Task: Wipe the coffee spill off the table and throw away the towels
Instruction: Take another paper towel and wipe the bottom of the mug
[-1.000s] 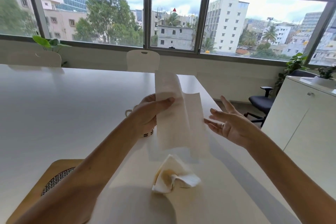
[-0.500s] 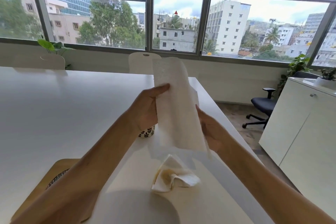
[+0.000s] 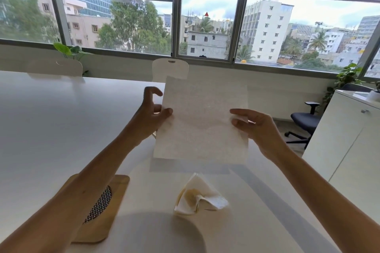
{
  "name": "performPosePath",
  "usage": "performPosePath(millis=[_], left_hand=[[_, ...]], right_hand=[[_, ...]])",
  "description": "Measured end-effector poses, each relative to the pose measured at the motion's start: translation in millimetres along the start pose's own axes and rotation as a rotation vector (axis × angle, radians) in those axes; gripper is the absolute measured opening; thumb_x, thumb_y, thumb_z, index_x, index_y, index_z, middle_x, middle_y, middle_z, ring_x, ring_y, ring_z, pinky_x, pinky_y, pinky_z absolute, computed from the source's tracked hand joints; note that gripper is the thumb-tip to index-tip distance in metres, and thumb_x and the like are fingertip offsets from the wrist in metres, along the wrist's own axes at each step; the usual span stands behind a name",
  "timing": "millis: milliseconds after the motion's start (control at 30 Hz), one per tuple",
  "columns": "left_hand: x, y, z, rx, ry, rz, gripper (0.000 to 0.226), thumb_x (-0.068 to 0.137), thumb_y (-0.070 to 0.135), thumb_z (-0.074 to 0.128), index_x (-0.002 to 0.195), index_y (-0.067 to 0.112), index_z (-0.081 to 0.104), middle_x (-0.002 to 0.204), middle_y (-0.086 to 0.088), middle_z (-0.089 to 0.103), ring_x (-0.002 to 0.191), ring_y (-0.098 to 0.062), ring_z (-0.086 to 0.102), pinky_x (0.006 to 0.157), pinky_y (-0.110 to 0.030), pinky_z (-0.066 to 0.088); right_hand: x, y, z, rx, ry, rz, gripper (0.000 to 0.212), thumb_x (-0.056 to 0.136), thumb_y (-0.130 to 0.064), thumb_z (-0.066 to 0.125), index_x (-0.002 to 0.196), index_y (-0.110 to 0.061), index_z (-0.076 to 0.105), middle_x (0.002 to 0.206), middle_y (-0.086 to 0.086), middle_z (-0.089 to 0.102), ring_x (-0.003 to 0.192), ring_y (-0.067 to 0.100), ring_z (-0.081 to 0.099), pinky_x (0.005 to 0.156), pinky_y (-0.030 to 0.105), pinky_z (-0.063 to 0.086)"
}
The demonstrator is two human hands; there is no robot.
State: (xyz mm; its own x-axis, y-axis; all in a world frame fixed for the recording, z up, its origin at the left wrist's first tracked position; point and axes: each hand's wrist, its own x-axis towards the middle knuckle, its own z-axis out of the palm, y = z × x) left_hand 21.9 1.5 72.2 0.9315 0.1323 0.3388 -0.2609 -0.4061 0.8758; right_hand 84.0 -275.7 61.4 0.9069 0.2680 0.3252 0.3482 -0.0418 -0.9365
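1. Holding a clean paper towel sheet (image 3: 202, 121) spread flat in the air over the middle of the white table (image 3: 51, 121), I have my left hand (image 3: 151, 113) pinching its left edge between thumb and a finger (the other fingers curl loose and touch nothing), and my right hand (image 3: 256, 126) pinching the right edge, thumb on my side and fingers behind the sheet.

2. Judging from how things lie, the first round of wiping is done: a crumpled, coffee-stained towel (image 3: 198, 197) sits on the table close to the near edge, just below the fresh sheet and apart from it, with yellow-brown blotches soaked into its folds.

3. A faint tan film seems to tint the tabletop around that used towel, so I reckon a second wipe is what this fresh sheet is for; I cannot tell for sure how much coffee is left, because the surface is pale and glossy.

4. Nothing has been thrown away yet: the stained towel is on the table, the clean one is in my hands, and no bin shows anywhere in view.

5. A wooden coaster with a woven centre (image 3: 102, 205) lies near the table's near-left edge, partly under my left forearm.

6. As for writing, I can read none: the towels carry only an embossed texture, and no label or brand shows.
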Motion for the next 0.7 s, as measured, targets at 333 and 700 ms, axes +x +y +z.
performPosePath(millis=[333,700], left_hand=[[-3,-7,-1,0.256,0.154,0.114,0.032,0.071,0.013,0.080,0.100,0.026,0.072,0.079,0.014,0.066,0.070,0.007,0.061,0.073,-0.004,0.045],[1,-5,-6,0.323,0.132,0.104,0.011,0.087,0.026,0.064,0.090,0.016,0.067,0.103,0.003,0.054,0.099,-0.013,0.052,0.088,-0.028,0.041]], right_hand=[[-2,-10,0,-0.509,0.081,-0.219,0.044,0.071,-0.011,0.078,0.111,-0.028,0.067,0.095,0.001,0.066,0.088,0.019,0.059,0.080,0.028,0.046],[0,-19,-4,-0.563,0.158,-0.211,0.010,0.068,-0.034,0.080,0.067,-0.029,0.072,0.105,-0.013,0.055,0.104,0.011,0.052,0.085,0.031,0.040]])
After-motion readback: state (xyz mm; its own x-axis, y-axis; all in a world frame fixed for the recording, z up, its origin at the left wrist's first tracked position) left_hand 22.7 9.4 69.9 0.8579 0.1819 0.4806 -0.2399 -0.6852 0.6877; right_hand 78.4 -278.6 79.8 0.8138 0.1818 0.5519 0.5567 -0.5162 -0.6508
